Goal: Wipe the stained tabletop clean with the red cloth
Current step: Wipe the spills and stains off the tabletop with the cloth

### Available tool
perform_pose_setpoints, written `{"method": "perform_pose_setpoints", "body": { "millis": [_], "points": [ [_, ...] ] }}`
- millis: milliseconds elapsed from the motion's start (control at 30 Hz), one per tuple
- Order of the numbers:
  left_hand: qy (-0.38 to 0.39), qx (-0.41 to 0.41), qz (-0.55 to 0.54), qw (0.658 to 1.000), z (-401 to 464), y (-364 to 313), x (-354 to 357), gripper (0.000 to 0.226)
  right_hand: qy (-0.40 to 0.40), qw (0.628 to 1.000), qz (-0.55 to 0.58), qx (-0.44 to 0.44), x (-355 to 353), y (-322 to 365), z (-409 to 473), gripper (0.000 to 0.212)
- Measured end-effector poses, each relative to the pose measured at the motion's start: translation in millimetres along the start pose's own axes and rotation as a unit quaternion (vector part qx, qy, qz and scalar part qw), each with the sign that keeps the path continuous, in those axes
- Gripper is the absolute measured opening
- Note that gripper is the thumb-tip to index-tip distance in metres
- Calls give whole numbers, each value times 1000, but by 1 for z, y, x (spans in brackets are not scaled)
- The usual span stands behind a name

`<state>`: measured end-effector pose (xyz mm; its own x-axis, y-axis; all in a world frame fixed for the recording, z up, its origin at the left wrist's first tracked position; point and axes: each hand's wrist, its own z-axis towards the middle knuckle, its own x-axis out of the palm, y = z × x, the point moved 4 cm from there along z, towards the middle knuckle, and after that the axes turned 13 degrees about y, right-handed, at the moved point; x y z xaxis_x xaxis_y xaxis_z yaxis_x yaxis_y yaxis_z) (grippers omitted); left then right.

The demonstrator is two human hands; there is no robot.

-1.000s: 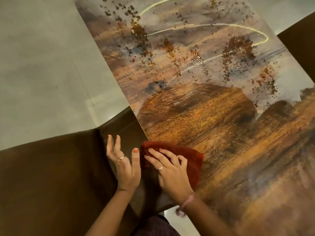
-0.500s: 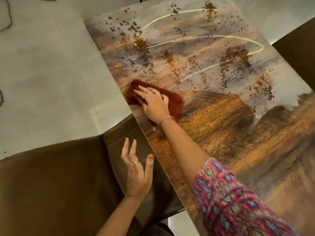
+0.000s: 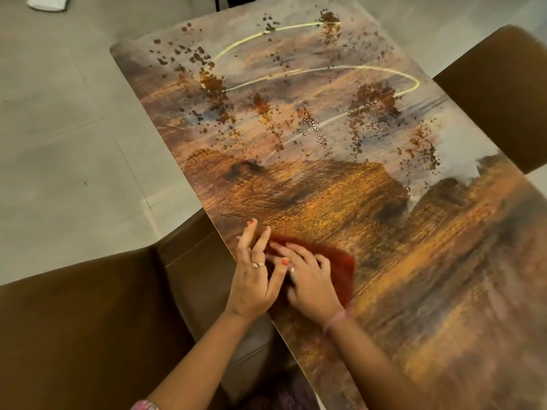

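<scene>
The red cloth (image 3: pixel 340 270) looked soft, light and limp, best handled under a flat palm rather than pinched. It lay bunched, dark red, on the desk (image 3: pixel 444 261) beneath the right hand (image 3: pixel 310 287), whose spread fingers pressed it. Just beside, the left hand (image 3: pixel 254 276) hovered open-fingered. Brown stains (image 3: pixel 373 97) sat well beyond both hands.
</scene>
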<state>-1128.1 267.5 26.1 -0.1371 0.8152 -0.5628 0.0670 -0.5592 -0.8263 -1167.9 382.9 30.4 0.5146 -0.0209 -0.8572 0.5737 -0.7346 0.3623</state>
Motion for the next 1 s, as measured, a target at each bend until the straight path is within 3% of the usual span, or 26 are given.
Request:
{"method": "perform_pose_setpoints", "body": {
  "millis": [133,267,367,433,533,600,667,700,767,867,967,1000],
  "points": [
    [34,12,86,996,8,-10,13,59,-24,999,-8,22,-49,-36,94,53],
    [58,-1,133,989,8,-12,16,59,-78,979,71,174,-101,-108,135,47],
    [59,-39,148,986,11,-12,19,61,-112,960,92,240,-105,-115,134,45],
    [52,-51,160,984,12,-13,20,63,-113,973,78,187,-87,-86,117,45],
    [40,-44,155,986,13,-10,23,65,-38,999,21,16,-39,-47,52,52],
    [39,-33,166,985,12,-6,24,65,13,998,-11,-63,-21,-58,-2,60],
    [45,-37,175,983,12,-3,28,67,-7,996,-34,-79,-38,-110,-29,66],
    [49,-40,179,982,12,-3,29,68,-37,998,-27,-43,-55,-146,-30,66],
    [55,-42,186,980,13,-3,30,69,-90,989,9,117,-94,-231,-24,61],
    [66,-42,206,975,14,-7,31,72,-150,920,106,347,-141,-328,-19,50],
    [84,-38,240,966,16,-11,33,72,-200,817,198,503,-147,-318,2,44],
    [91,-38,243,965,16,-11,33,72,-204,820,192,499,-143,-295,15,44]
  ]
}}
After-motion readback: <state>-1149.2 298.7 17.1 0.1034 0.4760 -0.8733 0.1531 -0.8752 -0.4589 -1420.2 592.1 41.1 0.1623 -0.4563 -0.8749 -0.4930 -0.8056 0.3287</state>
